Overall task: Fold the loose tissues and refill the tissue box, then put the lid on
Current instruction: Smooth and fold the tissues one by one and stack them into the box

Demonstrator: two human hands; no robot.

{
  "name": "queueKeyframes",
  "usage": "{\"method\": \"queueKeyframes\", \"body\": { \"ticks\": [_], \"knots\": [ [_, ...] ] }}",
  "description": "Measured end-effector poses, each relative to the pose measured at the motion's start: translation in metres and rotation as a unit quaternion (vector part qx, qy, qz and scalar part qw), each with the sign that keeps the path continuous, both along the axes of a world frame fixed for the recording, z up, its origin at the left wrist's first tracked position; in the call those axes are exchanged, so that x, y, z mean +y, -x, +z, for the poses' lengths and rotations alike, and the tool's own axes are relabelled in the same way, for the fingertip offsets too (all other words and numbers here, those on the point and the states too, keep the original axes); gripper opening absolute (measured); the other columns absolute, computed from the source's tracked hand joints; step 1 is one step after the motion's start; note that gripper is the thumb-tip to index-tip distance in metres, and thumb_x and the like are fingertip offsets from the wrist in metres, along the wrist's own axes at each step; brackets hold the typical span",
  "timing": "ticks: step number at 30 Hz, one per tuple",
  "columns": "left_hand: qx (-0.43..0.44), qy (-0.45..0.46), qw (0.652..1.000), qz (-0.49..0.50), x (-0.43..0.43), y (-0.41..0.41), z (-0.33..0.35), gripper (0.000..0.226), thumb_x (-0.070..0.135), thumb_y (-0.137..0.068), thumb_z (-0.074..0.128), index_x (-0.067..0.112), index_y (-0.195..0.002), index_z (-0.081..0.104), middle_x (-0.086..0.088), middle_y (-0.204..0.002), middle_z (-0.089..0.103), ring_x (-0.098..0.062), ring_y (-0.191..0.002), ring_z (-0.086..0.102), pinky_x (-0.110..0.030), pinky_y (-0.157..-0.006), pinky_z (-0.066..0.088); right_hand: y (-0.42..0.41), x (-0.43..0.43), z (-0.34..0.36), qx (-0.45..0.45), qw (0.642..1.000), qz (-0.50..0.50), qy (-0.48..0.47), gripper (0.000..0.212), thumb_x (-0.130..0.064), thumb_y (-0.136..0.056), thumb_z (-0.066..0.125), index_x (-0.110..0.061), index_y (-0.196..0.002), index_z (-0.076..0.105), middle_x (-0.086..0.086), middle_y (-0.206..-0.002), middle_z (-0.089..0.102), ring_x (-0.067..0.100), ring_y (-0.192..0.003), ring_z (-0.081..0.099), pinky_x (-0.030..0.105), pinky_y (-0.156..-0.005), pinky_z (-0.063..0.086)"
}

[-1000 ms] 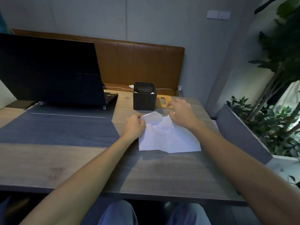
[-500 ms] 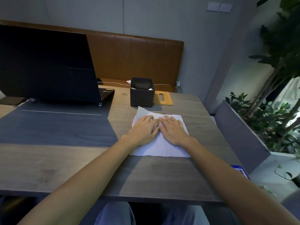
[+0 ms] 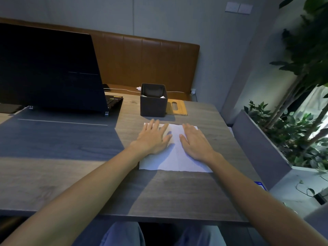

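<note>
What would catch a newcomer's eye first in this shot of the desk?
The bright white tissue lies flat on the wooden table, with the left hand and right hand pressed open on it side by side. Just behind it stands the dark open tissue box, its wooden lid lying flat to its right. A big dark laptop fills the far left.

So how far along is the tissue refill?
Early to midway. Done: the tissue box stands open, with a bit of white showing inside. In hand: the left hand and right hand press flat on one tissue spread on the table. Left: fold it, load it, then fit the wooden lid lying beside the box.
</note>
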State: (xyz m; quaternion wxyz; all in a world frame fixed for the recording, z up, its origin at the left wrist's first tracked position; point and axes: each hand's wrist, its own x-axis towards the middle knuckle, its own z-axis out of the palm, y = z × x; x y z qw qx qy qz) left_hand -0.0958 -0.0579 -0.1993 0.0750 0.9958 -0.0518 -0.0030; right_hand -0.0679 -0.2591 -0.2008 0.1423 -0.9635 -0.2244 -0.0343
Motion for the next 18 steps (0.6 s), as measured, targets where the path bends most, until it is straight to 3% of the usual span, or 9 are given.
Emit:
{"method": "queueKeyframes", "body": {
  "ticks": [4, 8, 13, 18],
  "knots": [
    [0.031, -0.012, 0.998, -0.044, 0.0, 0.006, -0.013, 0.067, 0.064, -0.101, 0.009, 0.034, -0.161, 0.001, -0.007, -0.169, -0.006, -0.029, -0.155, -0.011, -0.048, -0.123, -0.006, 0.005, 0.007, -0.006, 0.052, 0.996, 0.056, 0.047, 0.061, -0.049, -0.107, 0.02, -0.02, -0.161, 0.014, 0.0, -0.169, 0.007, 0.018, -0.155, 0.004, 0.038, -0.126, 0.003],
    [0.049, -0.026, 0.998, -0.023, 0.027, 0.012, -0.011, 0.07, 0.067, -0.1, 0.009, 0.035, -0.16, -0.003, -0.009, -0.169, -0.01, -0.027, -0.155, -0.012, -0.046, -0.124, -0.003, 0.005, -0.011, -0.008, 0.051, 0.996, 0.014, 0.067, 0.066, -0.053, -0.106, 0.017, -0.019, -0.161, 0.008, 0.001, -0.169, 0.0, 0.019, -0.156, -0.002, 0.04, -0.126, -0.001],
    [0.067, -0.006, 0.998, -0.009, 0.043, 0.012, 0.014, 0.064, 0.062, -0.102, 0.021, 0.03, -0.157, 0.018, -0.008, -0.165, 0.018, -0.031, -0.151, 0.018, -0.049, -0.119, 0.017, -0.006, -0.02, -0.003, 0.044, 0.999, -0.017, 0.028, 0.065, -0.053, -0.105, 0.025, -0.02, -0.16, 0.017, 0.002, -0.168, 0.016, 0.026, -0.153, 0.018, 0.047, -0.124, 0.018],
    [0.068, 0.049, 0.995, 0.06, 0.034, -0.029, 0.029, 0.063, 0.058, -0.103, 0.03, 0.032, -0.159, 0.016, -0.006, -0.165, 0.02, -0.037, -0.149, 0.023, -0.056, -0.117, 0.028, -0.043, 0.006, 0.011, 0.034, 0.997, -0.071, 0.003, 0.054, -0.044, -0.106, 0.037, -0.022, -0.154, 0.031, 0.002, -0.162, 0.032, 0.03, -0.146, 0.033, 0.051, -0.12, 0.028]
  ]
}}
